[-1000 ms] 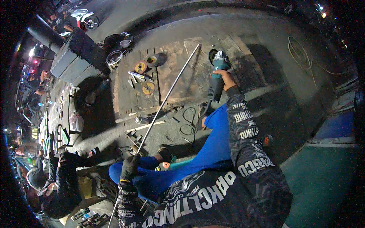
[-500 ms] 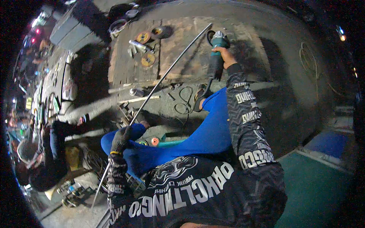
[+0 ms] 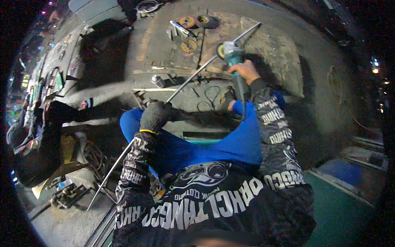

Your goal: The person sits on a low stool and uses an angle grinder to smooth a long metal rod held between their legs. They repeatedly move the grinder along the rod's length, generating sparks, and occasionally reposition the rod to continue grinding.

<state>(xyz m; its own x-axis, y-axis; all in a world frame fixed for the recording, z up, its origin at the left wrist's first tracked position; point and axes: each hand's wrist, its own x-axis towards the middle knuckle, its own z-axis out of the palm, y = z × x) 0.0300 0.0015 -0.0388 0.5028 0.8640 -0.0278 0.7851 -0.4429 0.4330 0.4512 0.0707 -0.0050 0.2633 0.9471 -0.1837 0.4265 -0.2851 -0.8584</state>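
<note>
In a dark grey knit glove, my left hand (image 3: pixel 154 117) is closed round a long thin metal rod (image 3: pixel 187 82). The rod slants from the lower left, under my left forearm, up to a wooden board (image 3: pixel 271 53). My bare right hand (image 3: pixel 246 72) grips the body of a teal angle grinder (image 3: pixel 234 58). A yellowish disc (image 3: pixel 221 51) on the grinder's head is at the rod's upper part; whether it touches the rod I cannot tell. The grinder's cord runs down beside my right knee.
Loose discs (image 3: pixel 189 46), a black-rimmed wheel (image 3: pixel 204 21) and a white tube (image 3: pixel 180 29) lie on the board. Nearer stands a spray can (image 3: pixel 157 81), with a looped black cable (image 3: pixel 210 95) to its right. Another person (image 3: pixel 41 142) sits at the left, by some metal hardware (image 3: pixel 68 192).
The grinder has come left and nearer, from beside the rod to over it. My gloved left hand has moved up and right with the rod. The whole view has shifted too.
</note>
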